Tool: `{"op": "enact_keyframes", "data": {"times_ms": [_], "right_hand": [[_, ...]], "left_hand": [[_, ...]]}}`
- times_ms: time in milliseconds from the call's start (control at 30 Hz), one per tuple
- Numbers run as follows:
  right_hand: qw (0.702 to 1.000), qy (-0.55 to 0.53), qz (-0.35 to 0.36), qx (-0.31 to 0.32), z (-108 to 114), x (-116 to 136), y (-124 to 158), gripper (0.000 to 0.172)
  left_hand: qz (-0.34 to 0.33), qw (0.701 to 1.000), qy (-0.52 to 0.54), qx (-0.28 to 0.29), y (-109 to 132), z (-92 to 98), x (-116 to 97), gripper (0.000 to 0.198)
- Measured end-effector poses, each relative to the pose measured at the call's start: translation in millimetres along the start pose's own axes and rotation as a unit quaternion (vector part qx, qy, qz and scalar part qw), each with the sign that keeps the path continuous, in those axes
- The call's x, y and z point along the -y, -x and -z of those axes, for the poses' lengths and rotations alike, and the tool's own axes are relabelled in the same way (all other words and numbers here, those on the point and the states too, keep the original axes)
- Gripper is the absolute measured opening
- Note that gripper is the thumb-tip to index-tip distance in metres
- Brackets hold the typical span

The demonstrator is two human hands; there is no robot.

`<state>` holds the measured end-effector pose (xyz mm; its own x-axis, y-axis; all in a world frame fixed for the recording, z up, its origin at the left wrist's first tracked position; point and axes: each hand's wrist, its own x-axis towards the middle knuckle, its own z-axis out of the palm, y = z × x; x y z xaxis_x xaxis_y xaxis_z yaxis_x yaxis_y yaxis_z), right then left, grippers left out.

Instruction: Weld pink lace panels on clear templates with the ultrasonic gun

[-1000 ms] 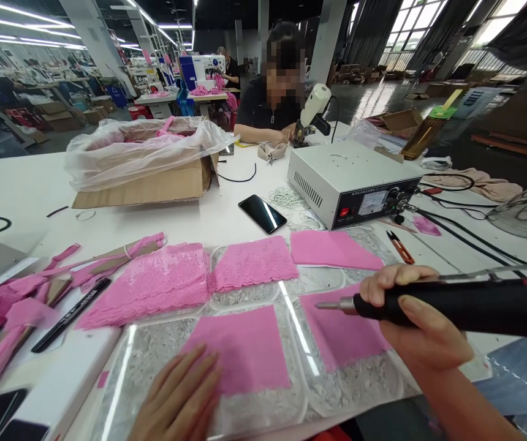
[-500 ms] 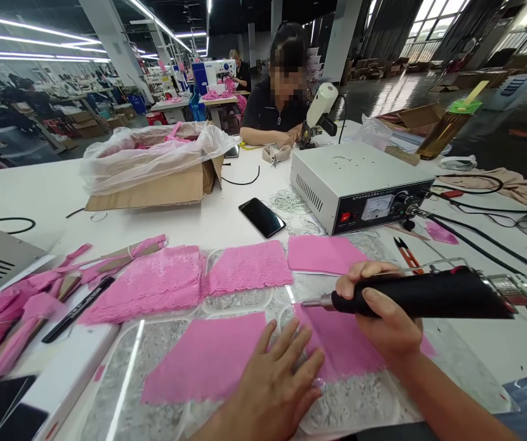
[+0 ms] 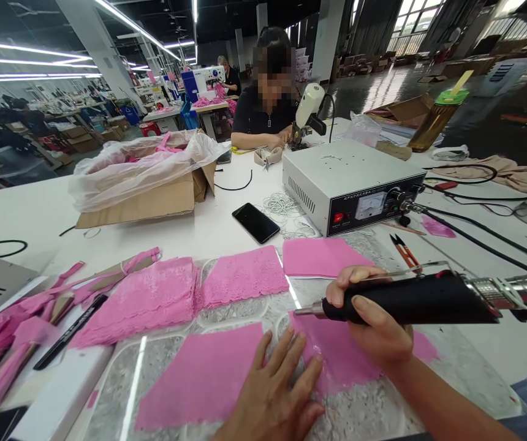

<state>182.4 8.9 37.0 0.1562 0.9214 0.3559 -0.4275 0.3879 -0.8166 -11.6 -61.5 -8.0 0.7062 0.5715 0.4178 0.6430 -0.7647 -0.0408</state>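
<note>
The right hand (image 3: 378,318) is wrapped around a black hand tool (image 3: 410,297), its metal tip (image 3: 309,310) pointing left from the grip. The tip is at the upper left corner of a piece of pink cloth (image 3: 337,355), which lies partly under the right hand and forearm; whether metal meets fabric is hard to tell. The left hand (image 3: 277,386) grips nothing: it is palm down with fingers spread, some of them over the left edge of that same cloth. Just left of the left hand lies a second flat pink piece (image 3: 199,380). Both rest on a grey mottled mat (image 3: 364,404).

Beyond the left hand are a pink lace piece (image 3: 245,275) and, farther left, a stack of lace (image 3: 139,300) beside a black marker (image 3: 70,331). A plain pink piece (image 3: 318,256) lies just beyond the right hand, and orange-handled snips (image 3: 404,251) are near it, past the tool. Farther from both hands, the white tabletop (image 3: 176,229) carries a dark phone (image 3: 256,222), a grey metal box with a dial (image 3: 355,171) and a plastic-lined carton (image 3: 139,214). A co-worker (image 3: 263,110) in black sits across from the hands.
</note>
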Motion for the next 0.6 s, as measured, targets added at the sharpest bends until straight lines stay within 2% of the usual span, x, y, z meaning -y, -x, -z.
{"op": "enact_keyframes", "data": {"times_ms": [333, 600], "right_hand": [[0.999, 0.0, 0.007, 0.04, -1.8, -6.5, 0.5, 0.011], [0.997, 0.015, 0.016, 0.07, -3.1, -8.8, 2.9, 0.007]], "left_hand": [[0.001, 1.0, -0.008, 0.01, -0.6, -0.3, 0.0, 0.045], [-0.006, 1.0, -0.01, -0.015, 0.4, -3.6, 2.4, 0.043]]}}
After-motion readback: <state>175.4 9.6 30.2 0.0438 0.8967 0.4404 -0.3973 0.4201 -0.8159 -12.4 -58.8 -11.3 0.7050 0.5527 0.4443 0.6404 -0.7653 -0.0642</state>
